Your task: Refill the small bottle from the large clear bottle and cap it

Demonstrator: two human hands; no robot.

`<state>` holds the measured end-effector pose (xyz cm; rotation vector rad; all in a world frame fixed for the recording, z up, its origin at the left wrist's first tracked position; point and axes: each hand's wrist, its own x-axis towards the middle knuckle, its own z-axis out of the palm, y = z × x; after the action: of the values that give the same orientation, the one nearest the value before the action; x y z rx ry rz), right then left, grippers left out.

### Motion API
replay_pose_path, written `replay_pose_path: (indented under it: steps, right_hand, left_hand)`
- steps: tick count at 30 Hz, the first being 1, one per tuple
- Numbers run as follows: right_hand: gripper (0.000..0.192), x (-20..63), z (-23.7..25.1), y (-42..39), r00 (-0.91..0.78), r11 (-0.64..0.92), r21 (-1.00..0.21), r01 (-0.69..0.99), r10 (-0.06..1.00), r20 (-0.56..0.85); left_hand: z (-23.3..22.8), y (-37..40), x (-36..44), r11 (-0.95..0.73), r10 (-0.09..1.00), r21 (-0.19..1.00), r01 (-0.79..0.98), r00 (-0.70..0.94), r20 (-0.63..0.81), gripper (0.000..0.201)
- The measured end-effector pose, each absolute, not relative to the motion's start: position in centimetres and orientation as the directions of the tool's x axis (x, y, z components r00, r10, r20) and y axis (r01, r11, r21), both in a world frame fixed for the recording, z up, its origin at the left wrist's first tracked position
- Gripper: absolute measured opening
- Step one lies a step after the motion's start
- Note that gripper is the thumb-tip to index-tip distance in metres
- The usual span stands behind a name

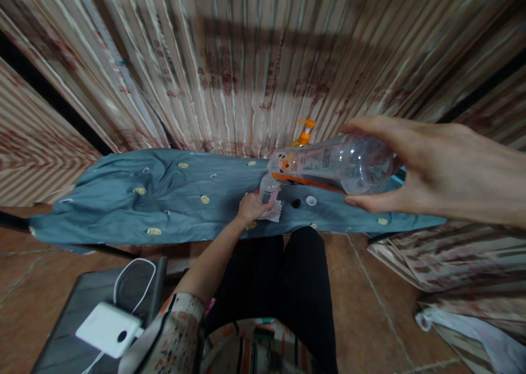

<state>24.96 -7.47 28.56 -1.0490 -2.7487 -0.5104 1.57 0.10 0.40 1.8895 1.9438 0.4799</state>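
My right hand (427,168) holds a large clear plastic bottle (329,166) with an orange label, tipped on its side with its mouth pointing left. Just below that mouth, my left hand (251,207) grips a small clear bottle (268,188) standing on a blue-grey cloth (164,199). A white scrap of paper or tissue (274,212) lies under the small bottle. Two caps, one black (296,203) and one white (311,200), rest on the cloth to the right of my left hand.
An orange pump bottle (304,133) stands behind the large bottle against a striped curtain (246,62). A white power bank (107,329) with a white cable lies on a dark board at lower left. Folded striped fabric (452,264) sits on the tiled floor at right.
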Motion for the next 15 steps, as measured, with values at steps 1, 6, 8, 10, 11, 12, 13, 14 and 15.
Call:
replay_pose_path:
  steps: [1,6,8,10,11,12,13,14,15]
  right_hand:
    - [0.08,24.9,28.6,-7.45,-0.747,0.7,0.261,0.664,0.612,0.26]
    - [0.08,24.66,28.71,-7.43,-0.75,0.696,0.28,0.662,0.606,0.266]
    - [0.08,24.61,28.73,-7.47,-0.752,0.698,0.28,0.659,0.603,0.266]
    - [0.079,24.58,28.76,-7.49,-0.756,0.701,0.283,0.655,0.597,0.268]
    - [0.079,24.56,28.79,-7.48,-0.757,0.702,0.283,0.654,0.596,0.268]
    - [0.078,24.52,28.83,-7.47,-0.757,0.703,0.281,0.653,0.597,0.265]
    - [0.079,24.46,28.86,-7.45,-0.755,0.703,0.278,0.655,0.601,0.262]
    - [0.079,24.39,28.9,-7.42,-0.751,0.699,0.275,0.661,0.607,0.261]
    - [0.079,24.31,28.94,-7.38,-0.743,0.691,0.274,0.669,0.617,0.258]
  left_hand:
    - [0.46,0.09,1.58,0.038,0.999,0.497,0.867,-0.021,-0.04,0.057]
    - [0.84,-0.02,1.68,0.048,0.998,0.496,0.867,-0.022,-0.059,0.055]
    - [0.93,-0.05,1.71,0.06,0.997,0.489,0.87,-0.031,-0.066,0.054]
    - [0.92,-0.05,1.71,0.062,0.997,0.487,0.871,-0.034,-0.066,0.054]
    - [0.88,-0.04,1.7,0.06,0.997,0.488,0.871,-0.033,-0.063,0.054]
    - [0.83,-0.03,1.68,0.054,0.998,0.491,0.87,-0.03,-0.058,0.054]
    - [0.77,-0.01,1.65,0.049,0.998,0.493,0.869,-0.026,-0.053,0.054]
    - [0.72,0.0,1.63,0.045,0.999,0.496,0.867,-0.023,-0.049,0.054]
    - [0.68,0.01,1.61,0.041,0.999,0.499,0.866,-0.021,-0.047,0.055]
